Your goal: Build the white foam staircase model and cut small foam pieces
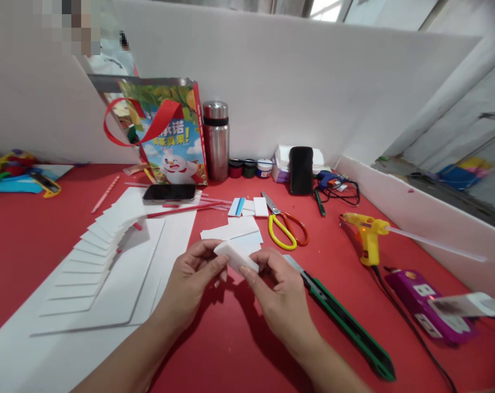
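Between my two hands, a small white folded piece (236, 256), looking like card or foam board, is held above the red table. My left hand (198, 275) pinches its upper left end with thumb and fingers. At the lower right end, my right hand (274, 284) grips it the same way. Just beyond lie white card pieces (243, 232), partly hidden by the held piece. A green utility knife (349, 327) lies beside my right hand, its blade pointing toward the hand. To the left, a fanned stair of white cards (87, 262) stands on a white board (128, 289).
Scissors (284, 221) lie beyond my right hand. A yellow glue gun (367, 232) and a purple power strip (430, 305) with cables are at the right. A gift bag (169, 136), steel flask (217, 142), paint pots (249, 168) and phone (169, 192) line the back.
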Action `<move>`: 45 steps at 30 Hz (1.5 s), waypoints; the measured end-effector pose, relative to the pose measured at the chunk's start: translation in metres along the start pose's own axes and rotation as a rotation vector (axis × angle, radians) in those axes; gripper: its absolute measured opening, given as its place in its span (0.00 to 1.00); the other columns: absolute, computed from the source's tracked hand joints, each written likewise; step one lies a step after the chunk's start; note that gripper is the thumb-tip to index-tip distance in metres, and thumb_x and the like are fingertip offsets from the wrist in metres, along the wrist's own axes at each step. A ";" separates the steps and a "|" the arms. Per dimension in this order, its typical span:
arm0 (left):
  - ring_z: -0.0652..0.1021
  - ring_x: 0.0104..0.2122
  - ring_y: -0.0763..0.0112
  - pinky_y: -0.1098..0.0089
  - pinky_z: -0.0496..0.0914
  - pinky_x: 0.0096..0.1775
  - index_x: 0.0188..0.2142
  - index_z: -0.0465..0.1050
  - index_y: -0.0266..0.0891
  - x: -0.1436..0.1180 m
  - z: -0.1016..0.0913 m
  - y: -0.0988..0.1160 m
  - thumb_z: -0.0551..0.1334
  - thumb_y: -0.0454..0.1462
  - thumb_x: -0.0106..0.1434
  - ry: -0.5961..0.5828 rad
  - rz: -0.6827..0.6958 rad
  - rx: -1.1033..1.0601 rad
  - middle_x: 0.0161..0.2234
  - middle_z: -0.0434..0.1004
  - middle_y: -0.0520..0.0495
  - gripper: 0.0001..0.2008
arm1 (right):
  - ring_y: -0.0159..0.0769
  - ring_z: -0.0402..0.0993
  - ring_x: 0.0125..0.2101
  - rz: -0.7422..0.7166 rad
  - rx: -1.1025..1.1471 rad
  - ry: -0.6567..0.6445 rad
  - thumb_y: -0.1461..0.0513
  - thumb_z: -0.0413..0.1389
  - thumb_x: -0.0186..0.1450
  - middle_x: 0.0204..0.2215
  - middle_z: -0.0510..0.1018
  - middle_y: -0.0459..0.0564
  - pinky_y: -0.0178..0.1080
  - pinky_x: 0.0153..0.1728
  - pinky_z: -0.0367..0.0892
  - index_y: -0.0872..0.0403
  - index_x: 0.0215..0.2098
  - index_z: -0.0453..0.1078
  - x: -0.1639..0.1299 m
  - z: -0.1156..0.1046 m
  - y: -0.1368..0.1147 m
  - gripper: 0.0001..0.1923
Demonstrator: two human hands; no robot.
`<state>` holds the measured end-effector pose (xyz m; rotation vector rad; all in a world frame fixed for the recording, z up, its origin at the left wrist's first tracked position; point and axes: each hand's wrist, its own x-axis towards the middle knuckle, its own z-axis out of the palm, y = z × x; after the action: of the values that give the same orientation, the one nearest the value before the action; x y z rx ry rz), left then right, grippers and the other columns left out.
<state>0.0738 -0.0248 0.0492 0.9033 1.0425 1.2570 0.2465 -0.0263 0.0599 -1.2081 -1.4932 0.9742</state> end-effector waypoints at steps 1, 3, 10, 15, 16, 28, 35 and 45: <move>0.72 0.23 0.76 0.77 0.69 0.25 0.44 0.75 0.41 0.000 0.000 0.000 0.70 0.41 0.62 0.004 0.023 0.021 0.24 0.75 0.54 0.12 | 0.35 0.65 0.29 -0.027 -0.002 -0.003 0.61 0.62 0.65 0.29 0.74 0.46 0.38 0.33 0.60 0.50 0.33 0.73 0.000 0.000 0.000 0.03; 0.75 0.26 0.75 0.76 0.72 0.30 0.41 0.77 0.42 -0.002 0.000 0.003 0.70 0.40 0.63 0.029 0.106 0.105 0.27 0.77 0.53 0.08 | 0.35 0.66 0.30 -0.056 0.005 -0.029 0.62 0.61 0.67 0.30 0.74 0.46 0.38 0.34 0.61 0.50 0.34 0.72 0.001 -0.001 0.000 0.03; 0.80 0.48 0.60 0.61 0.72 0.50 0.49 0.78 0.51 -0.020 -0.006 0.021 0.64 0.25 0.64 0.079 0.766 0.658 0.47 0.83 0.49 0.21 | 0.31 0.68 0.27 0.398 0.575 -0.207 0.58 0.66 0.60 0.31 0.73 0.44 0.34 0.27 0.64 0.50 0.47 0.69 0.011 -0.009 -0.007 0.18; 0.79 0.50 0.57 0.58 0.73 0.50 0.61 0.70 0.53 -0.018 -0.016 0.024 0.63 0.19 0.59 -0.006 1.058 0.898 0.52 0.81 0.45 0.36 | 0.29 0.67 0.24 0.620 0.898 -0.384 0.51 0.61 0.63 0.28 0.74 0.49 0.29 0.19 0.57 0.58 0.36 0.75 0.015 -0.016 -0.012 0.17; 0.79 0.49 0.57 0.58 0.73 0.49 0.62 0.69 0.52 -0.017 -0.017 0.023 0.63 0.20 0.59 -0.025 1.097 0.948 0.53 0.81 0.45 0.36 | 0.27 0.64 0.22 0.642 0.914 -0.404 0.49 0.62 0.62 0.26 0.73 0.47 0.28 0.17 0.54 0.58 0.35 0.75 0.015 -0.016 -0.012 0.19; 0.75 0.52 0.55 0.56 0.69 0.53 0.64 0.67 0.49 -0.013 -0.009 0.008 0.62 0.25 0.63 -0.303 1.096 1.142 0.54 0.78 0.40 0.31 | 0.19 0.44 0.15 0.575 0.745 -0.201 0.59 0.71 0.53 0.13 0.58 0.34 0.28 0.15 0.38 0.55 0.25 0.67 0.015 -0.024 -0.008 0.17; 0.75 0.39 0.67 0.65 0.72 0.45 0.55 0.75 0.49 -0.011 0.001 0.017 0.60 0.34 0.70 -0.090 0.426 0.358 0.47 0.73 0.45 0.17 | 0.21 0.49 0.17 0.439 0.564 -0.252 0.54 0.69 0.58 0.20 0.67 0.40 0.30 0.18 0.43 0.57 0.32 0.74 -0.003 -0.048 -0.002 0.16; 0.74 0.48 0.63 0.67 0.68 0.49 0.44 0.84 0.48 -0.010 0.008 0.002 0.67 0.42 0.66 -0.268 0.032 -0.013 0.48 0.74 0.45 0.09 | 0.23 0.56 0.19 0.457 0.569 -0.404 0.52 0.70 0.57 0.21 0.69 0.42 0.31 0.21 0.48 0.57 0.31 0.75 -0.011 -0.031 0.004 0.17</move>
<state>0.0811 -0.0343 0.0543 1.0504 0.8094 1.1314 0.2787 -0.0359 0.0610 -0.9729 -1.1112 1.8928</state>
